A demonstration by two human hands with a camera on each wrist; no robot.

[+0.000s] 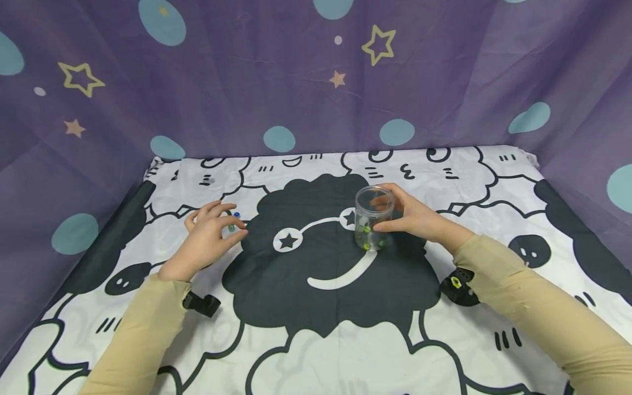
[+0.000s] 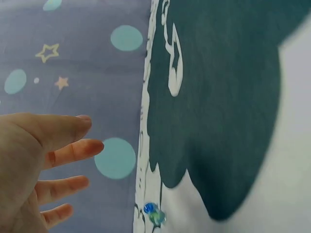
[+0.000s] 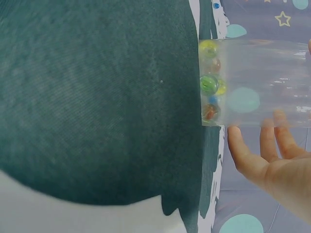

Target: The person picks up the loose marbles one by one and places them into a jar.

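A clear plastic jar [image 1: 364, 222] without a lid stands upright on the dark patch of the cloth, right of the middle. Several glass marbles [image 3: 209, 85], green, yellow, blue and reddish, lie at its bottom in the right wrist view. My right hand [image 1: 417, 216] grips the jar from the right, thumb in front and fingers behind. Over the left of the table, my left hand [image 1: 209, 236] holds nothing, its fingers spread and slightly bent. Just beyond its fingertips lie a blue marble [image 1: 237, 215] and a greenish marble [image 1: 231, 227], close together on the cloth.
A white cloth [image 1: 336, 356] with black sheep drawings covers the table. Behind it and at both sides hangs a purple curtain [image 1: 257, 71] with stars and teal dots. Each wrist wears a small black camera, such as the left one [image 1: 202, 303].
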